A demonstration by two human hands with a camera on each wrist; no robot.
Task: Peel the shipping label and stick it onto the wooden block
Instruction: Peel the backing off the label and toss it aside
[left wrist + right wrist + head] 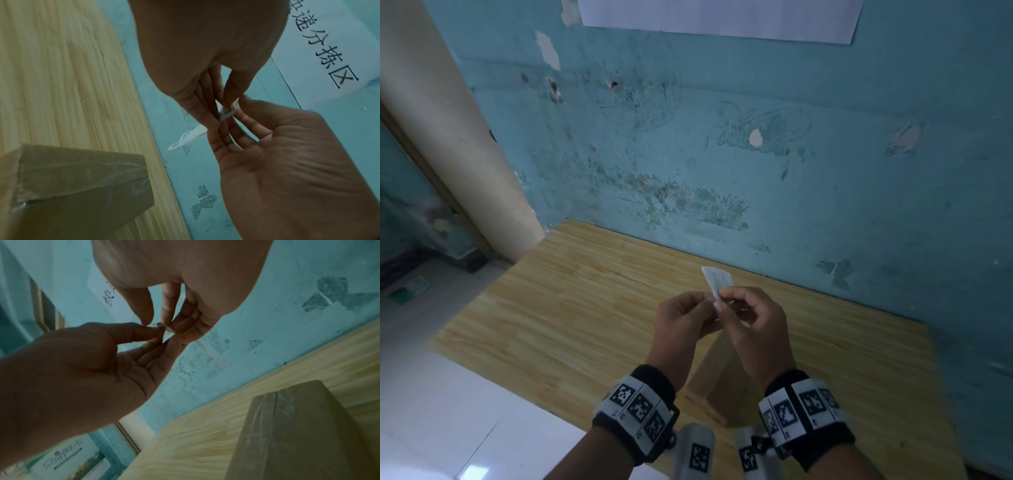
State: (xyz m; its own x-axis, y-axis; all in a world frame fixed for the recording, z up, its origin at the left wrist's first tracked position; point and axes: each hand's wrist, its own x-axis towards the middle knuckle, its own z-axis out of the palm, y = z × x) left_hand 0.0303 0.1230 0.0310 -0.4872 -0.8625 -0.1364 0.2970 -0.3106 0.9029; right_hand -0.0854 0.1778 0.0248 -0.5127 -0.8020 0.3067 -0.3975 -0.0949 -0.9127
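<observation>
- Head view: both hands are meeting in the air above the wooden table [571, 308]. The left hand [681, 322] and right hand [753, 325] are each pinching the near end of the shipping label [717, 279], fingers curled in around it. The label's long axis is running away from the person, its free end pointing up toward the blue wall [825, 171]. The wooden block [717, 380] is standing on the table directly beneath the hands, no label showing on it, so sticking is not yet done.
- Left wrist view: the left hand [209, 53] is nipping the label [188, 138] between thumb and fingers, the right hand [287, 162] gripping right beside it. Peeling appears to be only starting; I cannot tell whether the backing is separating.
- Right wrist view: the right hand [185, 280] and left hand [82, 369] are touching fingertip to fingertip on the label [167, 331], seen edge-on. The block [298, 434] is sitting below, well apart.
</observation>
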